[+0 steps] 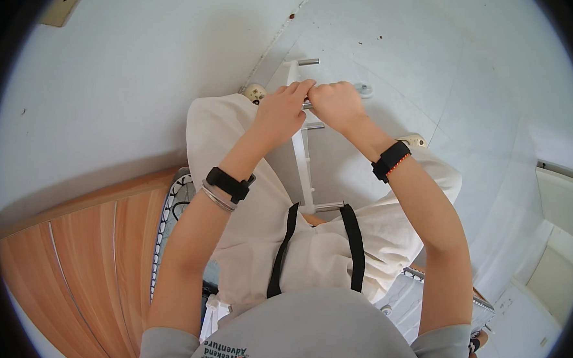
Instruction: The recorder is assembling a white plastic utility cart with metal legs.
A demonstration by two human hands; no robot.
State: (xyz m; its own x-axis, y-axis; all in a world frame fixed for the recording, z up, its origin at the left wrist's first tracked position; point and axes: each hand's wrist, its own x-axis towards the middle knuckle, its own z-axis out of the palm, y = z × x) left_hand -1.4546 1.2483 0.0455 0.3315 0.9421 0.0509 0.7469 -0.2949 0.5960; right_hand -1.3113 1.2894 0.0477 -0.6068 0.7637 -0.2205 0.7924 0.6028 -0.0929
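Note:
A narrow white frame stands between my knees, with short metal rods sticking out from its right side. One metal rod shows at its far end, another below my hands, and a third at the near end. My left hand is closed over the frame, its fingers reaching to the right. My right hand is curled in a fist around the outer end of the middle metal rod, a bit of which shows between the hands. The two hands touch or nearly touch at the fingertips.
A wood-grain panel stands at the left beside a bed edge with patterned trim. The white wall rises to the left of the pale tiled floor. A small pale plastic piece lies beyond my right hand.

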